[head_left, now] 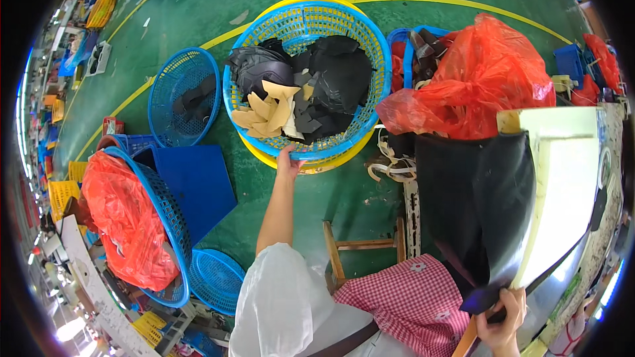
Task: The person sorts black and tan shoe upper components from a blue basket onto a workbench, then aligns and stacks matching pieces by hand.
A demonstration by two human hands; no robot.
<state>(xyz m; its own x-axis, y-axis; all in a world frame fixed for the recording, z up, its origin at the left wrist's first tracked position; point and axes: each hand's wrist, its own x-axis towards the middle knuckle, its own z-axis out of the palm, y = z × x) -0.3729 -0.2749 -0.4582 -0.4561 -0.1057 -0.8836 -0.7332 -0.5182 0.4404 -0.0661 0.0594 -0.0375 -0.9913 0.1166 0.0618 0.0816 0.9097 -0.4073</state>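
**Left hand (288, 160) on the rim of a large blue basket (306, 153), right hand (504, 317) on a black sheet (473, 192)**

At the far left, a red plastic bag (126, 218) filled a tilted blue basket (180, 258). A smaller blue basket (218, 279) lay just beside it, near the floor, and a flat-sided dark blue bin (195, 185) stood to the right of the bag. Farther up, a round blue basket (153, 92) held a few dark pieces (193, 100).

In the middle, the large blue basket sat over a yellow basket (324, 166) on the green floor (192, 10). Tan pieces (268, 114) lay at its near left, with black pieces (340, 73) behind and to the right. The left hand was at the near rim, its fingers closed round the edge; the forearm came out of a white sleeve (278, 291).

Right of that, a wooden stool (364, 244) stood above a red-and-white checked cloth (410, 287). A knotted red bag (493, 73) bulged behind the black sheet, which hung in folds beside a bright white panel (562, 185).

At the lower right, the right hand pinched the sheet's lower end, thumb and fingers narrow on dark material; whether a separate strip was caught there too could not be told.
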